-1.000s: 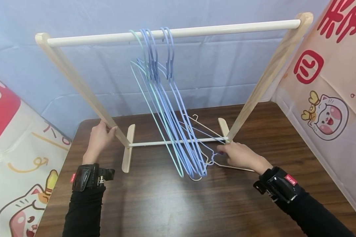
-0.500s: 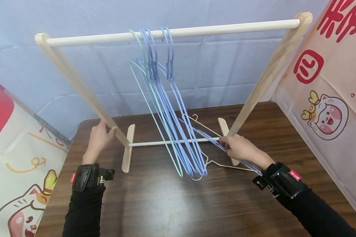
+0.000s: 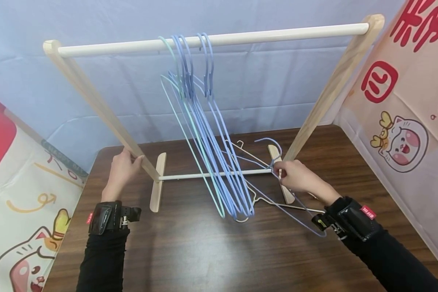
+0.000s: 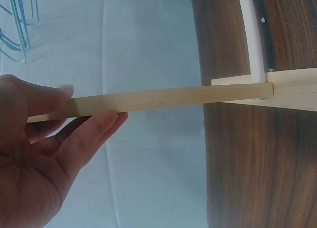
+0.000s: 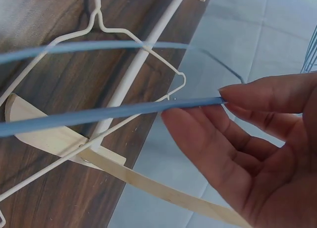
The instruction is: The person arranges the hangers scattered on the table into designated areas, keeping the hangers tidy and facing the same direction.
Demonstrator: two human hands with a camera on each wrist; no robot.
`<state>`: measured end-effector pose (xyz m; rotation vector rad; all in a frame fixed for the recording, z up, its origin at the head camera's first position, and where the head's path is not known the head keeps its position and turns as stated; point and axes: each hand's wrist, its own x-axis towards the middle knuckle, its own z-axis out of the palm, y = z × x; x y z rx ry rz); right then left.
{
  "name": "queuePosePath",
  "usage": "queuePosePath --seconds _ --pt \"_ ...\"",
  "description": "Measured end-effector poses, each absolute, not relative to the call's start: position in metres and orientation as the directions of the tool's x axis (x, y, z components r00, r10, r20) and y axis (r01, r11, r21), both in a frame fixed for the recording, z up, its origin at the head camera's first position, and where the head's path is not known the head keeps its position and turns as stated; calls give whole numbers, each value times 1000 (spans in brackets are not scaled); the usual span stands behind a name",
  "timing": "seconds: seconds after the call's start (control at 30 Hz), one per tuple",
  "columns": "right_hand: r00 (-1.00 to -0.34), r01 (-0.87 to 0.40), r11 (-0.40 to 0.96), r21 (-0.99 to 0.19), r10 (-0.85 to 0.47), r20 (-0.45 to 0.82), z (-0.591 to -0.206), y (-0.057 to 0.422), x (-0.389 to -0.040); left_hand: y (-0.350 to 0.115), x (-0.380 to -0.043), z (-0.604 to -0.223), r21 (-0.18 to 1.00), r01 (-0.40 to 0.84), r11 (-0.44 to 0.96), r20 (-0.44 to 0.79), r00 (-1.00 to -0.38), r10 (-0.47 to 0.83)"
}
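In the head view, my right hand (image 3: 295, 175) pinches a blue clothes hanger (image 3: 295, 221) close to its neck, near the rack's right foot. Its hook points up and to the left, and its lower bar slants toward the front right. The right wrist view shows the blue wire between thumb and fingers. My left hand (image 3: 122, 172) grips the left wooden post (image 4: 163, 98) of the rack low down, thumb on one face and fingers on the other. Several blue hangers and a mint green hanger (image 3: 172, 99) hang from the white top rail (image 3: 277, 37).
Cream hangers (image 3: 273, 201) lie on the dark wood table (image 3: 204, 255) under and behind the lower white bar (image 3: 186, 177). The right post (image 3: 336, 87) rises just behind my right hand. Printed cloth (image 3: 405, 134) stands along the sides.
My right hand has lifted the blue hanger off the table and turned it, so its hook now stands up toward the back. The left hand stays on the post.
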<state>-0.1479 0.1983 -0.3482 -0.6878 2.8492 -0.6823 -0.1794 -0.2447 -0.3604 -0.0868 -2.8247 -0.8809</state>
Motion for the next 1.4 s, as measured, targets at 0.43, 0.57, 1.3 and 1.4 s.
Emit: queuePosePath --seconds 0.43,0.57,1.3,1.4 --pt "-903 -308 790 -531 -418 -98 -339 197 -148 -245 -179 -361 563 120 818 203 -979 3" --pt "-900 -289 774 -563 -420 -114 -332 197 -149 -245 -179 -362 558 120 821 204 -979 5" --pt "-901 -229 745 -626 -406 -154 -285 189 -157 -244 -178 -360 562 119 818 190 -982 12" --pt "-905 -226 740 -634 -400 -144 -278 187 -158 -244 -178 -361 563 125 817 199 -980 13"
